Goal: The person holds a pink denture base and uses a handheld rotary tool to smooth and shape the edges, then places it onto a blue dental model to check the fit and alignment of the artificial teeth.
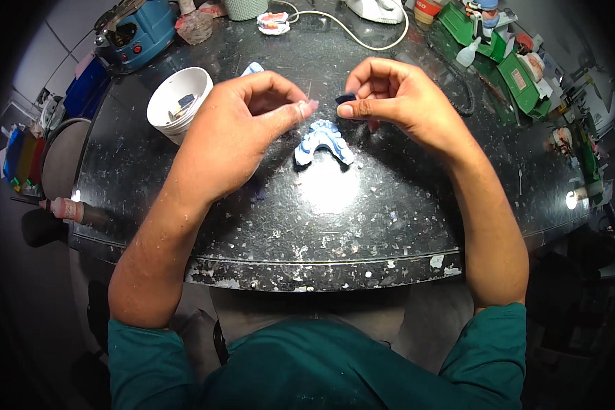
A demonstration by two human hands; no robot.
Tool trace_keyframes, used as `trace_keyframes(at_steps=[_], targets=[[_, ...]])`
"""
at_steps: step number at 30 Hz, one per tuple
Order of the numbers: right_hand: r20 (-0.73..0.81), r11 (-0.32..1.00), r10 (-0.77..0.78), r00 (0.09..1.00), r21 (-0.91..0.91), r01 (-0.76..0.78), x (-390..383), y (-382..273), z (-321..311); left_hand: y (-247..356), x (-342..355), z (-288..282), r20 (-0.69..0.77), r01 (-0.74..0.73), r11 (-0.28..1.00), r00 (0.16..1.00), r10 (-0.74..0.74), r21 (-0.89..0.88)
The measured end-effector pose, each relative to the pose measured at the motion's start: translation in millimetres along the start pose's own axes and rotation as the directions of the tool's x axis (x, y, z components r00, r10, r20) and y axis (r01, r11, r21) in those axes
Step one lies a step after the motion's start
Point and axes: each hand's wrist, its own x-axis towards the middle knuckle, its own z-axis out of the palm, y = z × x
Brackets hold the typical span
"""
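Observation:
A blue and white dental cast (323, 141), horseshoe shaped, lies on the black worktop (335, 212) just below both hands. My right hand (396, 96) pinches a small dark blue piece (345, 100) between thumb and forefinger. My left hand (253, 116) is held up close beside it, thumb and fingertips pressed together; whether anything is between them I cannot tell. The two hands nearly meet above the cast.
A white cup (178, 102) with bits inside stands left of my left hand. A blue machine (133, 31) sits at the back left, another dental model (274, 22) and a white cable (362, 37) at the back. Green trays (509, 65) and a small bottle (467, 52) crowd the right.

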Motion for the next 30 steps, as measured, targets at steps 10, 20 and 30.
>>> trace_keyframes(at_steps=[10, 20, 30], targets=[[0.122, 0.981, 0.169, 0.978, 0.077, -0.179, -7, -15, -11, -12, 1, 17, -0.012, -0.048, 0.995, 0.999, 0.047, -0.092], [0.184, 0.924, 0.272, 0.945, 0.225, -0.310, -7, -9, -11, -7, -7, 24, 0.047, 0.029, 0.990, 0.999, -0.023, -0.139], [0.104, 0.896, 0.319, 0.942, 0.290, -0.335, -11, -20, -4, 6, -10, 16, -0.040, -0.128, 0.984, 0.990, 0.134, 0.123]])
